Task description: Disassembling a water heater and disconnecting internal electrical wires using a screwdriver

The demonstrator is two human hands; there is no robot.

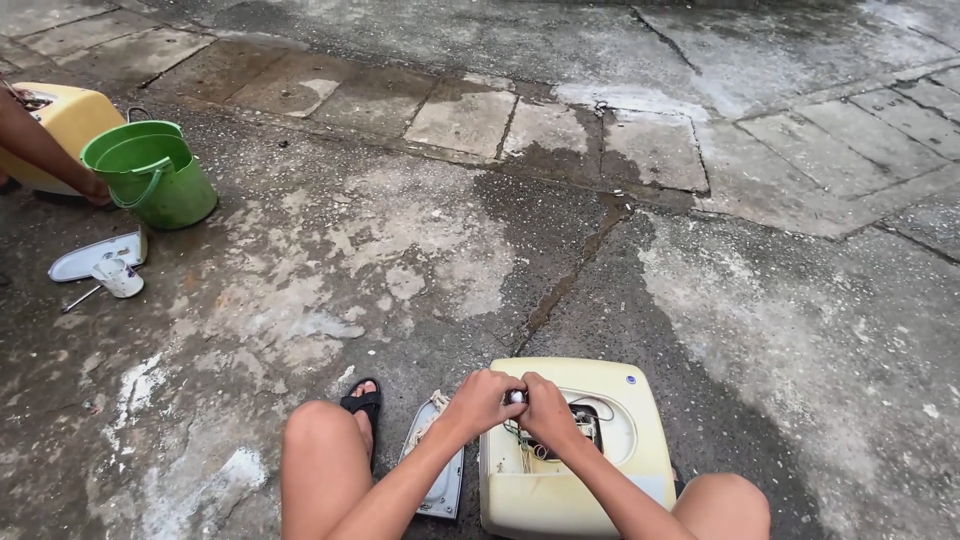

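The left hand (483,398) and the right hand (545,408) meet over a cream-yellow appliance casing (570,470), both curled shut with their fingertips pinching a small metal part (516,397) between them; what that part is cannot be made out. The casing lies flat on the wet concrete ground (500,250) between the person's knees, its long axis running away from the person, and its near end is cut off by the frame's bottom edge. An oval opening (595,425) shows wires, partly hidden by the right hand. A small blue round sticker (631,380) sits near the far right corner. Just left lies a pale cover panel (440,470), beside a black sandal (363,404). Far left stand a green bucket (152,172) and another person's arm (45,150)
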